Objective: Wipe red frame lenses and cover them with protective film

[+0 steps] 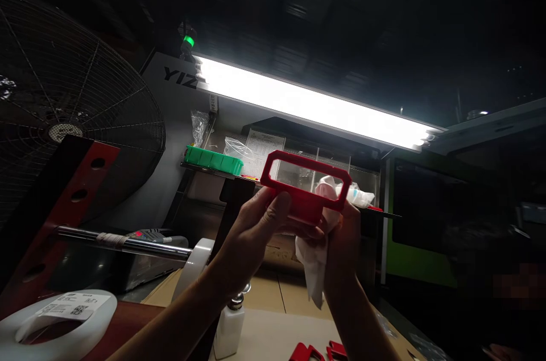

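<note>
I hold a red plastic frame (305,186) with a clear rectangular window up toward the light. My left hand (251,236) grips its lower left edge, thumb on the front and fingers curled behind. My right hand (343,239) is closed on the frame's lower right side together with a white cloth (314,261), which hangs down below the hand and bunches up behind the window. More red parts (318,352) lie on the work surface below, at the bottom edge of the view.
A bright tube lamp (311,105) runs across above. A large fan (63,116) stands at left, beside a red perforated bracket (63,202) and a steel rod (123,243). A green bin (213,160), white tape roll (55,324) and small white bottle (228,330) are nearby.
</note>
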The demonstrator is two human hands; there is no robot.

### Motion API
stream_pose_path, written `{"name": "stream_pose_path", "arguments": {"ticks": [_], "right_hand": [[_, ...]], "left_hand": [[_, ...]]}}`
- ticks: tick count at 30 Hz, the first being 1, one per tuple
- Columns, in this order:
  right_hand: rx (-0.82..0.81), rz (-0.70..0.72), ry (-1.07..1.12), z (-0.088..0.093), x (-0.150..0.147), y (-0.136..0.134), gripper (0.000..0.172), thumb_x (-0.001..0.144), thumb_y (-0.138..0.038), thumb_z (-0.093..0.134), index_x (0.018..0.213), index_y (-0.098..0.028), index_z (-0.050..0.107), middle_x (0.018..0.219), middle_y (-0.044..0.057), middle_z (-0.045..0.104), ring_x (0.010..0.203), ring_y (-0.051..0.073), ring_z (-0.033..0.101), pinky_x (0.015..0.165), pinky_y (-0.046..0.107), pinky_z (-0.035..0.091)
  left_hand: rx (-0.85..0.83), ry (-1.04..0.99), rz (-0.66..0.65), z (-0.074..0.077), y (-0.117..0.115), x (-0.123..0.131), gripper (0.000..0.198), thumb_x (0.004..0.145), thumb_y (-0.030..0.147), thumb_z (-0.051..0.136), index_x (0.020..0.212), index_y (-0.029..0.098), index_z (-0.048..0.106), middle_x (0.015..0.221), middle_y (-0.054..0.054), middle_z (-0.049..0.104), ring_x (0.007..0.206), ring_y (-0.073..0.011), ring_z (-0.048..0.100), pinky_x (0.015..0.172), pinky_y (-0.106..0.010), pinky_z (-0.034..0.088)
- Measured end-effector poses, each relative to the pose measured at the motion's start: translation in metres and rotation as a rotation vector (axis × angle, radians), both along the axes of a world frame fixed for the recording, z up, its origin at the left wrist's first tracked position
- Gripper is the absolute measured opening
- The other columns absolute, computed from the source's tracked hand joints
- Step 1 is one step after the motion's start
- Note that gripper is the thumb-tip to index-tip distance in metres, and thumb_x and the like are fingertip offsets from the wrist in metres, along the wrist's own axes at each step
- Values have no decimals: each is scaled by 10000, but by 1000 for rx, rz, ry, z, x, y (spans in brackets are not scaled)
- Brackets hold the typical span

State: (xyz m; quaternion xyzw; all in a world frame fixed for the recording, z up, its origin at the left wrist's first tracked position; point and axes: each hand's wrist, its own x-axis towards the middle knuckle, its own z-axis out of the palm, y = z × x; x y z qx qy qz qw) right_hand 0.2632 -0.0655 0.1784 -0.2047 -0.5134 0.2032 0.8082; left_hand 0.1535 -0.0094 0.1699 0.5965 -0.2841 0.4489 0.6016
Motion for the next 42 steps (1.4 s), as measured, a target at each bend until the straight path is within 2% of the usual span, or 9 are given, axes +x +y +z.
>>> {"name": "stream_pose_path", "arguments": {"ticks": [4, 7, 12, 17, 25, 30, 35, 38, 42], "right_hand": [[-33, 122, -52, 6, 2, 1, 457, 744, -488, 517, 408, -207, 385, 369, -60, 285, 354, 75, 269, 321, 179, 300], [-72, 158, -66, 9, 2, 1, 456, 740, -472, 522, 398, -213, 367, 373, -68, 256, 343, 71, 232, 312, 186, 288], [-100, 136, -42, 12, 0, 0, 410, 753, -465, 512, 448, -208, 420, 388, -79, 243, 343, 68, 216, 303, 179, 263], [-100, 52, 15, 12, -2, -2, 359, 751, -449, 531, 505, -190, 495, 411, -58, 338, 365, 65, 272, 310, 154, 239], [-36, 51, -45, 10, -3, -1, 405, 759, -445, 504, 437, -202, 462, 356, -63, 279, 331, 74, 249, 288, 176, 233], [6, 129, -33, 5, -5, -2, 472, 785, -482, 465, 406, -204, 421, 371, -60, 270, 343, 74, 252, 307, 179, 284], [61, 81, -29, 4, -8, -2, 376, 774, -456, 486, 487, -214, 504, 337, -75, 261, 339, 81, 222, 315, 179, 292], [39, 91, -48, 4, -11, -2, 395, 776, -503, 448, 502, -224, 504, 317, -78, 244, 319, 86, 212, 313, 190, 299], [48, 57, 21, 0, -13, 0, 375, 810, -485, 457, 544, -229, 522, 347, -81, 249, 342, 93, 246, 367, 192, 370]], "left_hand": [[22, 6, 3, 1, -1, -1, 228, 890, 359, 568, 940, 156, 658, 880, -42, 763, 842, -178, 713, 719, -238, 557], [23, 7, -3, 1, 0, 0, 225, 886, 365, 574, 929, 161, 660, 886, -36, 761, 841, -171, 711, 736, -238, 554], [17, 3, -13, -1, 2, 0, 201, 898, 349, 562, 910, 180, 668, 891, -13, 758, 876, -161, 699, 810, -252, 537], [15, 11, 1, -3, 4, 1, 197, 906, 337, 550, 918, 182, 671, 921, -11, 752, 899, -163, 691, 831, -258, 528], [22, 11, 11, -7, 8, 3, 201, 920, 323, 524, 1005, 192, 652, 950, -16, 747, 901, -176, 692, 825, -275, 524], [28, 29, 23, -7, 7, 1, 236, 929, 322, 497, 1058, 178, 633, 988, -49, 743, 902, -203, 694, 807, -299, 526], [28, 36, 10, -6, 5, 0, 244, 921, 328, 508, 1065, 173, 630, 976, -59, 748, 891, -216, 698, 795, -311, 528], [22, 35, 13, -6, 5, -1, 239, 926, 325, 499, 1064, 176, 626, 975, -54, 749, 893, -210, 697, 800, -306, 527], [-7, 36, 21, -8, 5, -1, 237, 939, 317, 477, 1030, 163, 631, 975, -57, 748, 913, -206, 691, 815, -302, 521]]}}
